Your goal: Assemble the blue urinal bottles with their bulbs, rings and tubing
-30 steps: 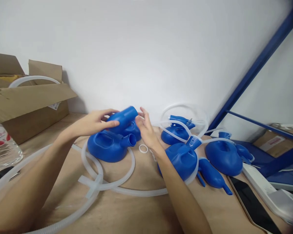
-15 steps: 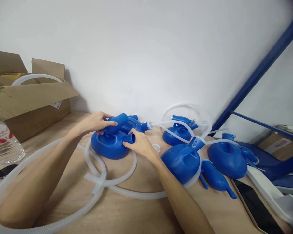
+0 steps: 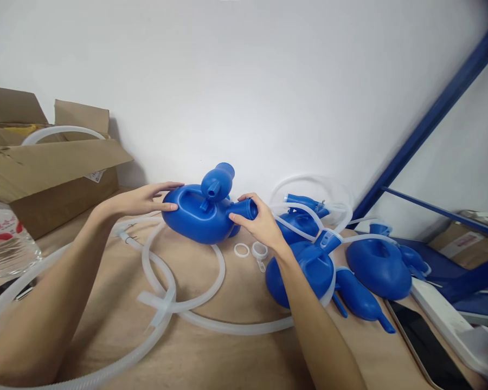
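A blue plastic urinal bottle (image 3: 195,226) is between my two hands, near the wall. My left hand (image 3: 156,199) holds its left end, thumb on the near side and fingers over the top. Around the bottle's open neck (image 3: 244,208) on the right, my right hand (image 3: 262,219) is closed. A bulbous blue spout piece (image 3: 218,182) with a wide collar appears on top of or just behind the bottle; I cannot tell which. Below the neck lie a white ring (image 3: 241,250) and a translucent cap with a tab (image 3: 259,251). Loops of clear hose (image 3: 223,326) lie in front.
Several other blue bottles (image 3: 378,269) with hoses stand at the right, near a loose blue spout piece (image 3: 360,295). A phone (image 3: 427,346) lies front right. At the left are an open cardboard box (image 3: 65,200) and a clear water bottle (image 3: 8,238). A blue metal frame (image 3: 431,122) rises at right.
The urinal bottle has moved right and away from me, uncovering the ring and cap. My left hand has let go of the blue spout piece and taken the bottle's left end.
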`<control>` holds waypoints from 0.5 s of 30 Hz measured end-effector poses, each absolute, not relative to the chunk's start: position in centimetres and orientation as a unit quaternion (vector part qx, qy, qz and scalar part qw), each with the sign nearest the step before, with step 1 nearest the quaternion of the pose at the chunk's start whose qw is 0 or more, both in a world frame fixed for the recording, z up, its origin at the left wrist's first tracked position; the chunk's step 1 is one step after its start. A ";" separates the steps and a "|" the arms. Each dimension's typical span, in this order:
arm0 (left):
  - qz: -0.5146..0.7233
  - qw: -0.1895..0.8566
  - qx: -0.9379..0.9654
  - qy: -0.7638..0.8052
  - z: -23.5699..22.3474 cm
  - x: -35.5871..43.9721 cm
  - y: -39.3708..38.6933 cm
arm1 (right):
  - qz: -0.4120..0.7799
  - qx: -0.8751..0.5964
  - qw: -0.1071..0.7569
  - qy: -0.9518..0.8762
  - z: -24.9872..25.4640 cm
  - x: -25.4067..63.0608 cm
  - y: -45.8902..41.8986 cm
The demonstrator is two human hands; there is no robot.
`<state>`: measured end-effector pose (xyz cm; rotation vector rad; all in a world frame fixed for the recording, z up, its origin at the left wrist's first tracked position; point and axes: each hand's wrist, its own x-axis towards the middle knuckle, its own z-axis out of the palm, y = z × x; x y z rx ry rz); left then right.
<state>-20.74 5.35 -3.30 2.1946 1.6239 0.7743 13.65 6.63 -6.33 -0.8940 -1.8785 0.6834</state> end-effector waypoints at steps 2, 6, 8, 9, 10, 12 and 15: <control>0.273 0.201 0.783 0.522 -3.4 -20.4 5.3 | 0.286 -0.348 0.467 -0.761 -6.3 13.9 6.7; 0.266 0.160 0.808 0.500 -3.6 -18.9 5.6 | 0.282 -0.323 0.464 -0.775 -6.6 13.6 7.0; 0.275 0.115 0.819 0.490 -3.8 -18.1 6.1 | 0.275 -0.310 0.456 -0.788 -6.8 13.3 7.1; 0.285 0.098 0.820 0.487 -4.0 -17.7 6.4 | 0.275 -0.305 0.453 -0.791 -6.8 13.1 7.1; 0.297 0.086 0.815 0.491 -4.0 -17.5 6.7 | 0.279 -0.304 0.455 -0.789 -6.9 12.9 7.1; 0.322 0.070 0.774 0.541 -4.0 -17.6 7.1 | 0.305 -0.309 0.462 -0.773 -7.1 12.6 7.0; 0.358 0.038 0.666 0.653 -3.6 -19.3 7.1 | 0.295 -0.343 0.447 -0.772 -7.6 12.6 7.1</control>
